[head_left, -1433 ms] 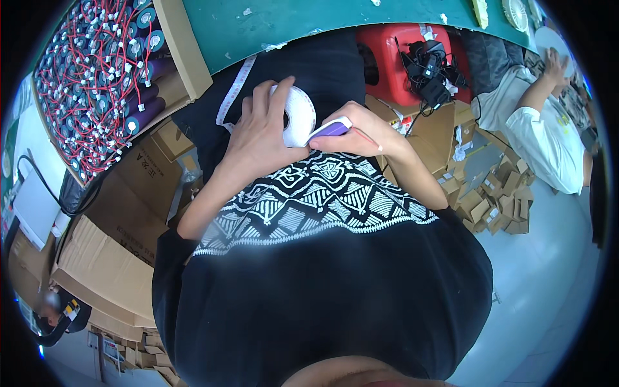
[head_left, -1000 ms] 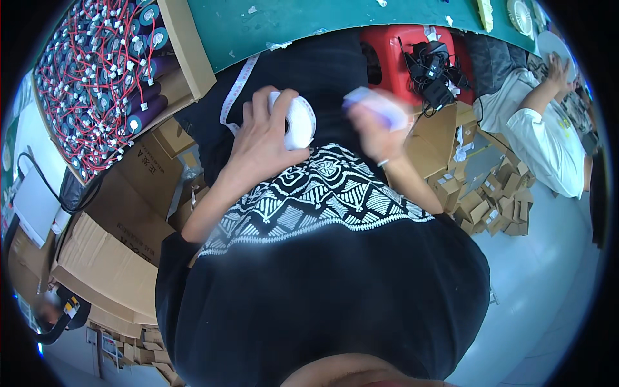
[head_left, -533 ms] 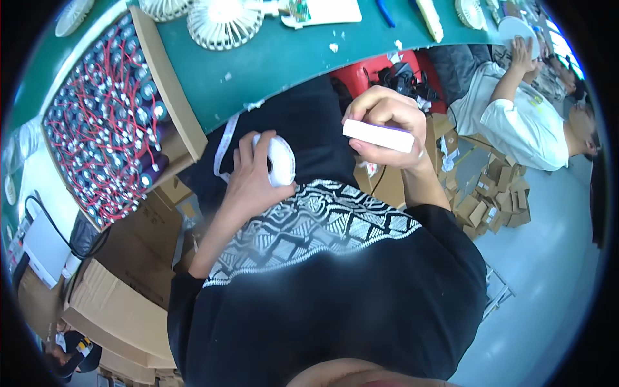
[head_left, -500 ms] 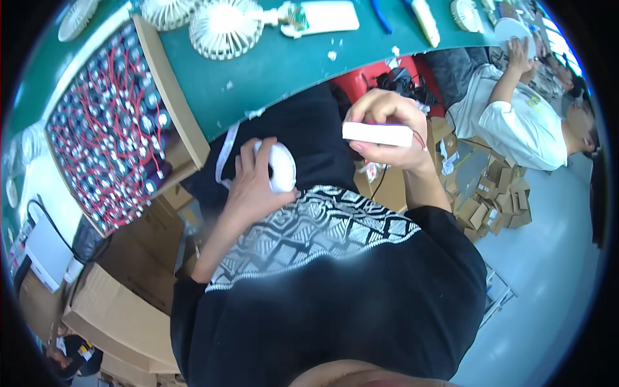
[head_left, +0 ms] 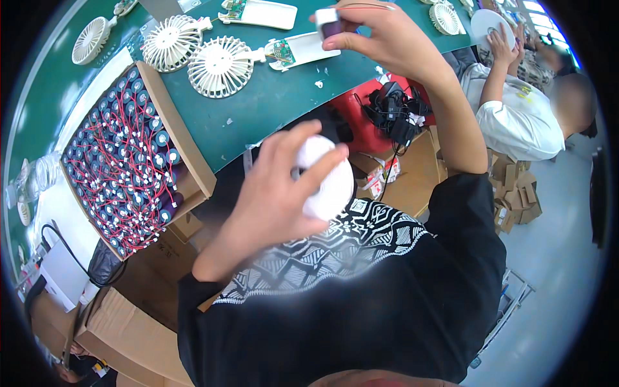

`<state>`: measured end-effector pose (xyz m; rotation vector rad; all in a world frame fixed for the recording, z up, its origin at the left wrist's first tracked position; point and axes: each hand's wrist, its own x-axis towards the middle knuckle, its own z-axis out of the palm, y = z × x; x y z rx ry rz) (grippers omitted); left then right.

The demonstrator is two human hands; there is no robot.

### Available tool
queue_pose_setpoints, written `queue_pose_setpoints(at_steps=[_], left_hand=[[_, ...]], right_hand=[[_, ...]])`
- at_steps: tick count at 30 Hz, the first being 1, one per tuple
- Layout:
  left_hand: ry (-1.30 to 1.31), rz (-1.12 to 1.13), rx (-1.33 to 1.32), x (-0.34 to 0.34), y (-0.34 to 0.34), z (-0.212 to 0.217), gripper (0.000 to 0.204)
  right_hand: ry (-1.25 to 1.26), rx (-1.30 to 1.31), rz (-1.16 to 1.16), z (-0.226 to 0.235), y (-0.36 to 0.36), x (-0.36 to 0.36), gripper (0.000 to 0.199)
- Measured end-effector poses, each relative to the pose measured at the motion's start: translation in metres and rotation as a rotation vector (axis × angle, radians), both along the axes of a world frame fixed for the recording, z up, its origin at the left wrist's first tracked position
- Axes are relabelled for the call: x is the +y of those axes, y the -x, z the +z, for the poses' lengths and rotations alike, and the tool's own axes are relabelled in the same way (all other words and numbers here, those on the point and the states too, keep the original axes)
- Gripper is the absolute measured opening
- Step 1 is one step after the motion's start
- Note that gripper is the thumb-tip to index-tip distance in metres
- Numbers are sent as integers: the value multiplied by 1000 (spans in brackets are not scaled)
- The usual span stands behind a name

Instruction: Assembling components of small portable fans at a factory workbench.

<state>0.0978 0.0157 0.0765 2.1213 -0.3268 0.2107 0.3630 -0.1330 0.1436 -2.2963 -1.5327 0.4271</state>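
Note:
My left hand [head_left: 267, 190] is closed around a white roll of tape [head_left: 336, 187] in front of my chest, fingers spread over its near face. My right hand [head_left: 396, 42] reaches over the far bench and pinches a purple cylindrical battery [head_left: 330, 27] with a white strip on it, between thumb and fingers. Just left of that battery, a white handheld fan [head_left: 221, 68] lies on the bench, its opened handle [head_left: 316, 50] showing a green circuit board [head_left: 281, 53].
A cardboard box [head_left: 179, 129] at the left holds many batteries [head_left: 119, 168] with red wires. More fan parts [head_left: 171, 42] lie on the green bench [head_left: 213, 122]. Black adapters [head_left: 393, 109] sit on a red stool [head_left: 354, 113]. A co-worker [head_left: 516, 122] sits at the right.
My right hand has moved up and away from me, carrying the battery over the bench. My left hand has shifted right with the tape roll. The view has tilted toward the bench.

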Motion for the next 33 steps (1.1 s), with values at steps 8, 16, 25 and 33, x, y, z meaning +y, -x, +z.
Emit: queue_pose_setpoints(at_steps=[8,16,25,33], left_hand=[[-313,275,37,9,-36,12,89],[-466,355,36,6,-52,-4,89],[-493,350,70,5,-55,-2,88],[-488,354,82,4,-53,-4,87]], right_hand=[[-61,-316,130,-13,5,1,24],[-131,-296,149,-27,9,5,26],[-271,-376,210,-50,-6,1,20],[-404,-437,293,-46,-5,6,20]])
